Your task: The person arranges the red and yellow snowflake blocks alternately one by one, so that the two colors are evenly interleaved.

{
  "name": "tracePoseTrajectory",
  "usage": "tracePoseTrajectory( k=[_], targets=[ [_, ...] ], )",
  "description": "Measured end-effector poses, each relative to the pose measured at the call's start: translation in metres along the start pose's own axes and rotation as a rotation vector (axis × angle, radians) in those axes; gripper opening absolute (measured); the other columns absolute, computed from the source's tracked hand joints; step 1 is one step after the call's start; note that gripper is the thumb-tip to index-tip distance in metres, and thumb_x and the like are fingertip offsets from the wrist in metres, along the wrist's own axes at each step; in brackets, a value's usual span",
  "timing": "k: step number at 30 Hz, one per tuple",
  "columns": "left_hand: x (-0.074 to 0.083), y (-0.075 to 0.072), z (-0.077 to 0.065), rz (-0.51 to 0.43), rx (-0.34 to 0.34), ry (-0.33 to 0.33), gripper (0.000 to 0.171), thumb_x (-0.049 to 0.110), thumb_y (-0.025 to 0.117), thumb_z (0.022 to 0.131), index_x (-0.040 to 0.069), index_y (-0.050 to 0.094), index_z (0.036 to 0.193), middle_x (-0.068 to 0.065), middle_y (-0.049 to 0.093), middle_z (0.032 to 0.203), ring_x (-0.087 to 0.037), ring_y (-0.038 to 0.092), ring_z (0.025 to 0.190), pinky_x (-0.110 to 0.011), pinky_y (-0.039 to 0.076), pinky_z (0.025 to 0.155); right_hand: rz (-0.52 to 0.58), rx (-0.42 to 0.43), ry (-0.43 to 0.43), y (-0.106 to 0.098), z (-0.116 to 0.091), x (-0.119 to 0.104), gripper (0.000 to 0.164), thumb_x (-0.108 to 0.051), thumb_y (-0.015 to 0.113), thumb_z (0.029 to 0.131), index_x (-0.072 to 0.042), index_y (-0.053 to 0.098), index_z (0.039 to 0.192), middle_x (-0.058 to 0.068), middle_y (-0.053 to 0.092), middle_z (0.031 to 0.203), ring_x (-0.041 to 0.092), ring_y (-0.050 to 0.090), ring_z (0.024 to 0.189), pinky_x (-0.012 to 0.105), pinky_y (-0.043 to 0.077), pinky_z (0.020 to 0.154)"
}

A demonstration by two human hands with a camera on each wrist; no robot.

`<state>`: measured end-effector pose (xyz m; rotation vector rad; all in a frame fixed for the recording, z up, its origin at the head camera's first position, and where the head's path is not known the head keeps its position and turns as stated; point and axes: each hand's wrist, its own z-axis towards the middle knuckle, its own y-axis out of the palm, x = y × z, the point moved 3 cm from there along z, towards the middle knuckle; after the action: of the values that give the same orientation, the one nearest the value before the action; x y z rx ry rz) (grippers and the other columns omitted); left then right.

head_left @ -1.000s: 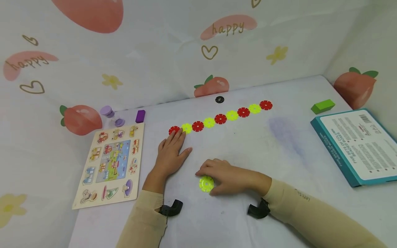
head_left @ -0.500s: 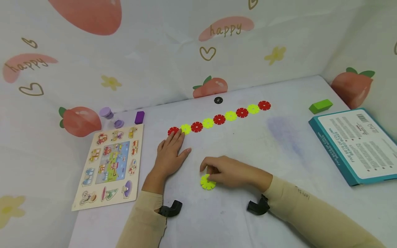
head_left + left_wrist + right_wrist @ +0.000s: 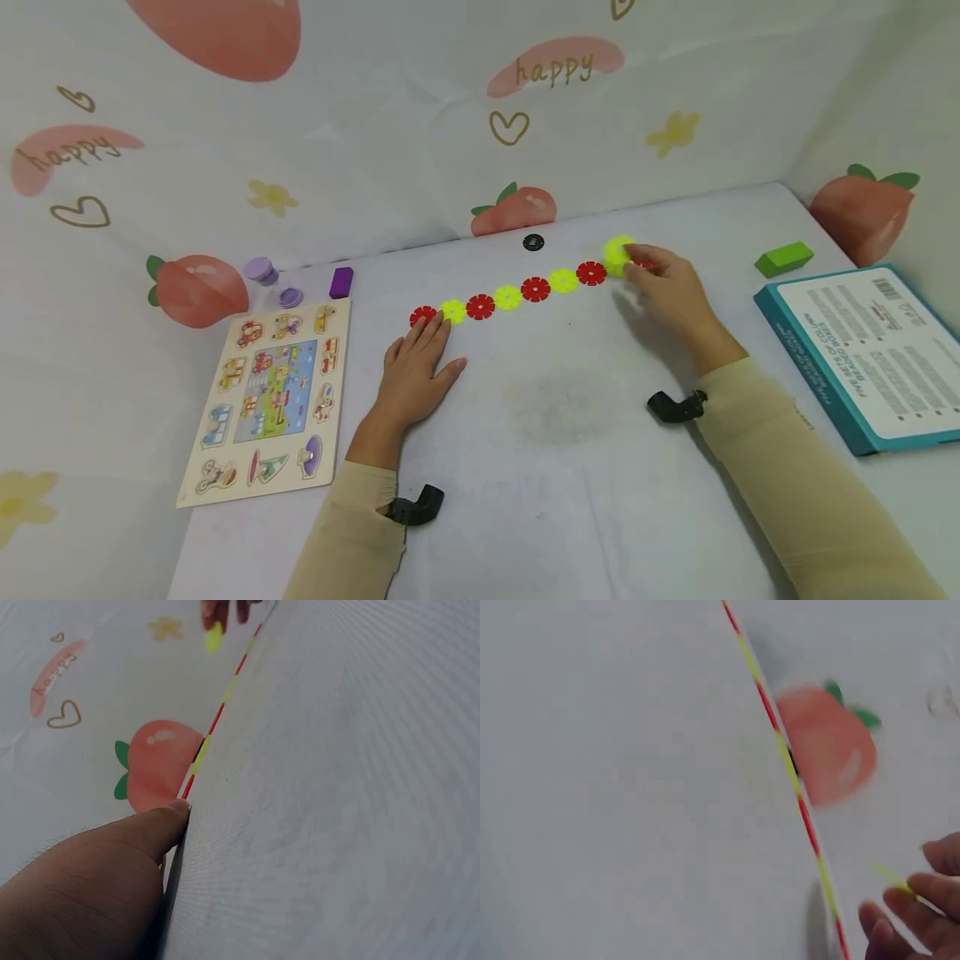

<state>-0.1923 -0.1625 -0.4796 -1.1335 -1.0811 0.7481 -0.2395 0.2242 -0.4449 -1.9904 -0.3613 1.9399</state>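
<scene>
My right hand [image 3: 667, 287] pinches a yellow notched disc [image 3: 618, 250] above the far right end of a row of alternating red and yellow discs. In the right wrist view the held yellow disc [image 3: 891, 876] shows edge-on between the fingertips, raised off the table. Part of the row's last red disc [image 3: 645, 264] is hidden behind that hand. My left hand [image 3: 412, 375] lies flat on the table, its fingertips on the red disc [image 3: 423, 317] and yellow disc [image 3: 453, 312] at the near left end of the row.
A wooden peg puzzle [image 3: 339, 400] lies at left, with a purple block [image 3: 341, 282] and a small purple-ended timer [image 3: 261, 270] behind it. A black round chip [image 3: 533, 242] sits beyond the row. At right are a green block [image 3: 783, 259] and a teal-edged box [image 3: 885, 358].
My right hand has picked up the yellow disc from the near middle of the table and carried it far and right, over the row's end. My left hand has stayed put.
</scene>
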Motion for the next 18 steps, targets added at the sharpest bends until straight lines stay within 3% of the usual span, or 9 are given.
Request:
tracePoseTrajectory(
  k=[3, 6, 12, 15, 18],
  targets=[
    [0.000, -0.001, 0.000, 0.001, 0.002, 0.004, 0.073, 0.056, 0.046, 0.093, 0.020, 0.025, 0.153, 0.004, 0.016, 0.158, -0.021, 0.007, 0.144, -0.056, 0.010, 0.109, -0.053, 0.123, 0.111, -0.023, 0.008, 0.019, 0.055, -0.044, 0.050, 0.097, -0.023, 0.041, 0.147, 0.006, 0.045, 0.141, 0.026, 0.055, 0.104, 0.029, 0.051, 0.076],
    [0.000, -0.004, 0.000, -0.002, 0.011, 0.007, 0.072, 0.055, 0.047, 0.093, 0.020, 0.026, 0.153, 0.003, 0.017, 0.158, -0.022, 0.008, 0.144, -0.056, 0.010, 0.109, -0.112, 0.154, 0.182, -0.035, 0.010, 0.031, 0.063, -0.050, 0.046, 0.097, -0.022, 0.030, 0.152, 0.007, 0.033, 0.151, 0.029, 0.048, 0.122, 0.040, 0.047, 0.092],
    [0.001, -0.004, 0.001, -0.016, 0.005, 0.017, 0.072, 0.055, 0.046, 0.094, 0.019, 0.026, 0.153, 0.003, 0.016, 0.158, -0.023, 0.008, 0.144, -0.058, 0.010, 0.108, -0.271, 0.156, 0.111, -0.044, 0.013, 0.032, 0.065, -0.045, 0.046, 0.097, -0.010, 0.033, 0.149, 0.017, 0.026, 0.153, 0.038, 0.046, 0.122, 0.052, 0.042, 0.095],
    [0.001, -0.003, 0.000, -0.010, -0.001, 0.010, 0.072, 0.056, 0.046, 0.094, 0.019, 0.026, 0.153, 0.003, 0.016, 0.158, -0.023, 0.007, 0.144, -0.057, 0.010, 0.108, -0.397, 0.156, 0.065, -0.047, 0.014, 0.033, 0.060, -0.040, 0.045, 0.098, -0.005, 0.037, 0.147, 0.019, 0.025, 0.152, 0.042, 0.034, 0.131, 0.056, 0.033, 0.101],
    [0.003, -0.003, 0.000, -0.010, -0.002, 0.012, 0.072, 0.055, 0.047, 0.093, 0.019, 0.027, 0.153, 0.002, 0.017, 0.158, -0.023, 0.007, 0.144, -0.057, 0.011, 0.108, -0.559, 0.085, 0.054, -0.048, 0.014, 0.037, 0.060, -0.036, 0.043, 0.099, -0.001, 0.035, 0.146, 0.021, 0.024, 0.153, 0.046, 0.019, 0.137, 0.063, 0.021, 0.104]
  ],
)
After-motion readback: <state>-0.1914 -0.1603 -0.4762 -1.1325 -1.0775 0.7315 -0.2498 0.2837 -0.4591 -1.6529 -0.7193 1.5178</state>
